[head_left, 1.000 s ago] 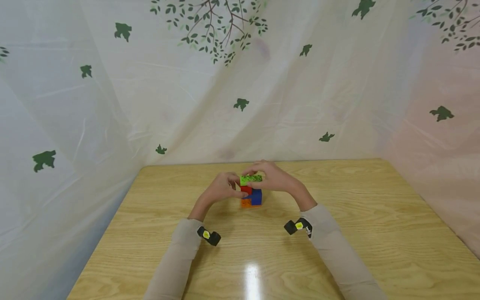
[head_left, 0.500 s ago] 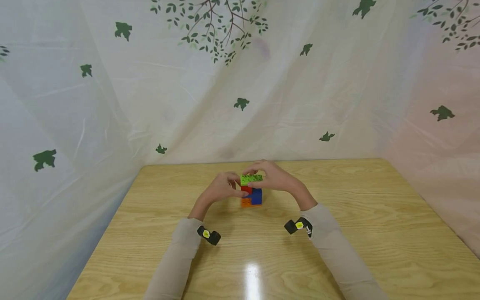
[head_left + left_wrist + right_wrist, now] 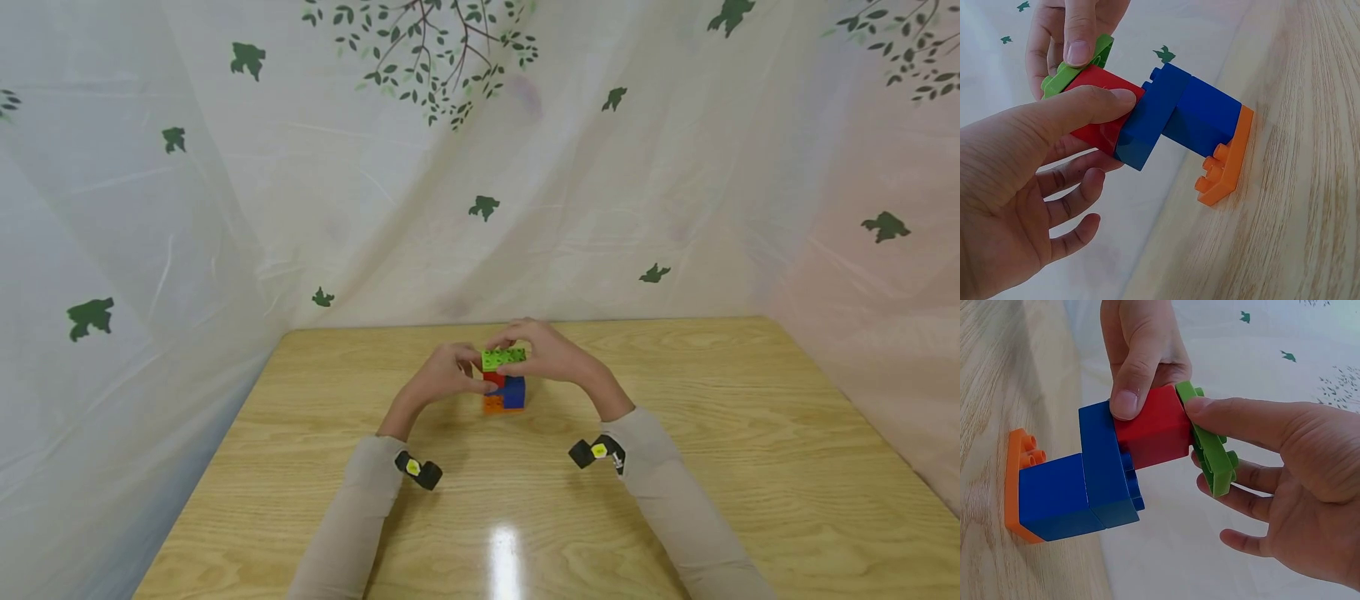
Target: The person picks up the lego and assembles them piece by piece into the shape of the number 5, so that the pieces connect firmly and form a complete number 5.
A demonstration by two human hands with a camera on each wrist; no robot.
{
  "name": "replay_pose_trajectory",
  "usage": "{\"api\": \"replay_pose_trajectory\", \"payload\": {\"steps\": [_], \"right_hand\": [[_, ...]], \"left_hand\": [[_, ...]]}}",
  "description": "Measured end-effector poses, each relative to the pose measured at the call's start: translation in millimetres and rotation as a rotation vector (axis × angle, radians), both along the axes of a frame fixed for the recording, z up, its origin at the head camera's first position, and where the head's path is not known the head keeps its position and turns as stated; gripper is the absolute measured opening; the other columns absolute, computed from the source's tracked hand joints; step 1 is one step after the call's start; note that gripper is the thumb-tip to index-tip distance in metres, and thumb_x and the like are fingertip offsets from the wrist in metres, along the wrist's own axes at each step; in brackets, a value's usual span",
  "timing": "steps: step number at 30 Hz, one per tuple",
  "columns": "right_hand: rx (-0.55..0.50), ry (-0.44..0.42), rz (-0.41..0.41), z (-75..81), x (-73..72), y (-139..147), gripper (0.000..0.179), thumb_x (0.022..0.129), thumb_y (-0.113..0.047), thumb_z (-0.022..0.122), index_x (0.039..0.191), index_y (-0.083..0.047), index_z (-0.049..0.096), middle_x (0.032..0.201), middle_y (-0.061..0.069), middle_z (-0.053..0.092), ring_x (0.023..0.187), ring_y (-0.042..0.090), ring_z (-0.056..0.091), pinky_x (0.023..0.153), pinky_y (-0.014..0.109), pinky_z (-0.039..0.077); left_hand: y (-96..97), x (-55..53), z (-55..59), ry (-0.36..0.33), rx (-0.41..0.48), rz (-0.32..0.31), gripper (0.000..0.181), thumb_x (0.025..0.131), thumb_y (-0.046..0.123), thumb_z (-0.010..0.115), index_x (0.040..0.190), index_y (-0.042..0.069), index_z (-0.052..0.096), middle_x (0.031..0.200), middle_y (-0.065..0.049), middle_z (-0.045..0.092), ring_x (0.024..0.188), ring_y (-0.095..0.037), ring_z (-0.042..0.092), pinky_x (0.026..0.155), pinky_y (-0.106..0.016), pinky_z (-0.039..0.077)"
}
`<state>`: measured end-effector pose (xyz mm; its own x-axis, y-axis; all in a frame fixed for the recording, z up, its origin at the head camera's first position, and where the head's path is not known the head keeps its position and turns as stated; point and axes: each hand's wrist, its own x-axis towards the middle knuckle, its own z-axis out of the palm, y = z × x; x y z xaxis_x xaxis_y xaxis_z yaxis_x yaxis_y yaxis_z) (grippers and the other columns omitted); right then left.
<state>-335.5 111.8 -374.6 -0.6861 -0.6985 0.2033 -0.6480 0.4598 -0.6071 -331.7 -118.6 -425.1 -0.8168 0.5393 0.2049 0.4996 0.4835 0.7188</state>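
A small tower of toy building bricks stands on the table. Its base is a flat orange brick [image 3: 1014, 494] with studs, topped by a blue brick [image 3: 1057, 497]. Across that lies a second blue brick [image 3: 1105, 462], which carries a red brick [image 3: 1157, 434]. My left hand [image 3: 444, 372] pinches the red brick, its thumb on the near face. A thin green brick [image 3: 503, 359] lies at the very top, overhanging the red one. My right hand [image 3: 551, 354] pinches the green brick between thumb and fingers; some fingertips are hidden behind it.
The wood-grain table [image 3: 712, 467] stretches around the tower. Behind it and at both sides hangs a pale cloth [image 3: 390, 208] printed with green leaves and birds. Small black cameras [image 3: 596, 452] are strapped to both sleeves.
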Motion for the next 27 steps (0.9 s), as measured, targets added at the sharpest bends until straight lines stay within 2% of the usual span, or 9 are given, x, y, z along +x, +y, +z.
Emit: {"api": "replay_pose_trajectory", "payload": {"steps": [10, 27], "right_hand": [[0.007, 0.004, -0.006, 0.4, 1.1, 0.6, 0.036, 0.089, -0.015, 0.079, 0.123, -0.009, 0.072, 0.121, 0.008, 0.070, 0.110, 0.026, 0.062, 0.099, 0.049, 0.051], [0.001, -0.009, 0.006, -0.9, 0.7, 3.3, 0.035, 0.089, -0.016, 0.079, 0.123, -0.009, 0.073, 0.122, 0.008, 0.071, 0.111, 0.027, 0.063, 0.104, 0.054, 0.047]], "left_hand": [[0.9, 0.7, 0.4, 0.030, -0.009, -0.019, 0.016, 0.082, 0.017, 0.085, 0.085, 0.006, 0.074, 0.093, -0.020, 0.071, 0.076, -0.016, 0.060, 0.066, -0.024, 0.048], [2.5, 3.1, -0.7, 0.035, 0.001, -0.013, 0.015, 0.082, 0.017, 0.085, 0.085, 0.006, 0.075, 0.091, -0.019, 0.070, 0.075, -0.015, 0.059, 0.065, -0.024, 0.047]]}}
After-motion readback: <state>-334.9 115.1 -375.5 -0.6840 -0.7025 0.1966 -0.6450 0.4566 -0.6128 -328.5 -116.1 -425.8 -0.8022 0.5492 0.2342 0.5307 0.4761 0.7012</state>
